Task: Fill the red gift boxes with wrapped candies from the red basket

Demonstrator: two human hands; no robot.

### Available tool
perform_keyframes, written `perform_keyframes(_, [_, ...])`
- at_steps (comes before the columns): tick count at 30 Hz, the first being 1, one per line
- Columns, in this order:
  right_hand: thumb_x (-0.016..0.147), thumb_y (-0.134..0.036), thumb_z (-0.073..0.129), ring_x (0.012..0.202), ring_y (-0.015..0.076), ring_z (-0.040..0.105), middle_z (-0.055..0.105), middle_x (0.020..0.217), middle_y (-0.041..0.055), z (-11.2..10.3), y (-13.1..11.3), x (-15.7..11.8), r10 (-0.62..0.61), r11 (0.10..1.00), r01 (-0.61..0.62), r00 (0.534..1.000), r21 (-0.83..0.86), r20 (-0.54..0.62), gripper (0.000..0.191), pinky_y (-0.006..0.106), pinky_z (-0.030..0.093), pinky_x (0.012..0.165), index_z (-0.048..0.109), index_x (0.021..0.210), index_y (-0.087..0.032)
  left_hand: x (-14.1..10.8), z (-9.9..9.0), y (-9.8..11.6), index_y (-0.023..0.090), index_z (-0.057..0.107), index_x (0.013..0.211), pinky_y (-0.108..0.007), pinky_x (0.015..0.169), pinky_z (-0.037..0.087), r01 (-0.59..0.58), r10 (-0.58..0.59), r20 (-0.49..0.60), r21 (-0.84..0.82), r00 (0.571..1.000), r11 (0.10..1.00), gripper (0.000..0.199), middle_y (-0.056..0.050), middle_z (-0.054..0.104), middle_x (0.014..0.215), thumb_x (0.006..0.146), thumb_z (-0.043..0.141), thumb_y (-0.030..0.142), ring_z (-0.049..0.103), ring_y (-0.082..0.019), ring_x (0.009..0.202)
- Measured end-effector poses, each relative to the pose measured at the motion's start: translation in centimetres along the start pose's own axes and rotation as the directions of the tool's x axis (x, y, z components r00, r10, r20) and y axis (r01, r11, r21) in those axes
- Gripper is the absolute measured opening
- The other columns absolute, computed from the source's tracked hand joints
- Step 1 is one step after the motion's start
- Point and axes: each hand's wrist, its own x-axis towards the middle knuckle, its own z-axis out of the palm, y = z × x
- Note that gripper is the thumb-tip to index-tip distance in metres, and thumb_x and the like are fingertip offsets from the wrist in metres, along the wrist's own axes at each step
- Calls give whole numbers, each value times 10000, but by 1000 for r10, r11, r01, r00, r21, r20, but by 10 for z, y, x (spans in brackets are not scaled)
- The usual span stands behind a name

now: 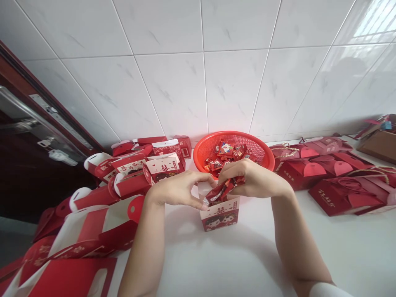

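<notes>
My left hand (176, 192) stands curved and empty just beside the open red-and-white gift box (219, 216) on the bench (235, 260), while my right hand (247, 177) clenches red-wrapped candies (221, 192) over the box, before the red plastic basket (256, 148).

Glossy foil candy wrappers (221, 192); matt paper box (219, 218); plastic basket (258, 145).

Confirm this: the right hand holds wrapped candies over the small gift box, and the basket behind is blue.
No: the basket is red, not blue, in the head view; the right hand, candies and gift box are right.
</notes>
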Motion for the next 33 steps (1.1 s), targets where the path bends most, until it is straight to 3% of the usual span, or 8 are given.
perform_keyframes(5, [836, -131, 670, 642, 149, 589, 713, 747, 27, -5, 1, -6, 68, 998, -68, 998, -4, -17, 72, 259, 410, 590, 728, 818, -168, 0, 0, -1, 280, 731, 1134, -270, 800, 489, -6, 7, 6, -37, 1000, 999, 442, -20, 749, 1081, 701, 816, 311, 676, -246, 960])
perform_keyframes(14, [781, -34, 638, 524, 96, 416, 533, 579, -46, 3, -6, -3, 217, 969, -199, 969, -147, 118, 170, 255, 248, 523, 620, 704, -185, 0, -1, 1, 275, 730, 1097, -280, 890, 477, 39, -39, 9, 0, 999, 999, 419, -13, 741, 1133, 686, 813, 274, 662, -265, 1073])
perform_keyframes(16, [788, -50, 641, 528, 99, 423, 532, 577, -43, 4, -5, -1, 215, 971, -197, 968, -132, 132, 163, 256, 248, 525, 616, 698, -185, 0, -1, 0, 274, 730, 1108, -283, 881, 484, 42, -42, 6, -3, 999, 999, 437, -16, 743, 1126, 679, 812, 284, 669, -267, 1050])
perform_keyframes(22, [790, -38, 653, 573, 102, 476, 595, 657, -29, 0, -4, -2, 187, 978, -185, 982, -93, 15, 135, 241, 306, 556, 628, 763, -168, -1, 0, -1, 285, 758, 1062, -260, 759, 492, 65, -65, -42, -6, 997, 998, 419, -9, 752, 1077, 652, 840, 305, 687, -262, 948])
perform_keyframes(29, [820, -101, 665, 603, 124, 514, 628, 685, -18, 5, -2, 1, 269, 956, -239, 944, -167, 190, 94, 249, 309, 558, 667, 861, -186, 0, 0, 1, 279, 746, 1083, -272, 852, 491, 13, -13, -26, -16, 1000, 1000, 425, -11, 757, 1098, 667, 834, 266, 690, -263, 1030])
perform_keyframes(33, [819, -101, 665, 687, 139, 570, 689, 814, 9, 5, -1, -1, 288, 951, -255, 936, -173, 202, 185, 244, 354, 598, 699, 975, -194, 0, -1, -2, 284, 733, 1121, -279, 848, 492, 16, -16, 3, 1, 1000, 1000, 447, -13, 743, 1136, 686, 828, 319, 682, -268, 1041])
